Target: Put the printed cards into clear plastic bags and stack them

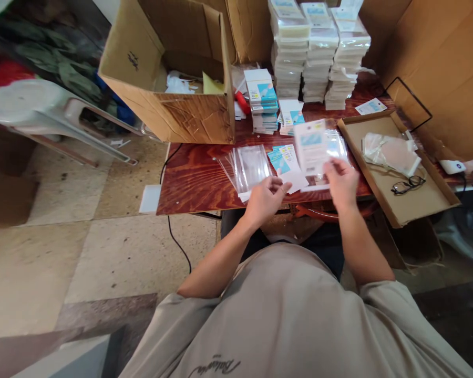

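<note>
My right hand (343,185) is closed, with thumb and fingers pinching the lower right edge of a packaged card (310,152) in a clear sleeve. This card is slightly blurred and stands tilted over other sleeved cards (337,144) on the table. My left hand (265,198) is at the table's front edge, fingers loosely curled and thumb apart, with nothing visible in it. Just beyond it lie a fan of clear plastic sleeves (250,165) and several loose blue-and-white cards (286,163).
A cardboard box (197,118) stands at the back left. Behind the cards are a card stack (262,100), a smaller stack (290,115) and tall piles of sleeved cards (289,52). On the right, a shallow cardboard tray (429,202) holds glasses (408,185) and plastic packs (390,152).
</note>
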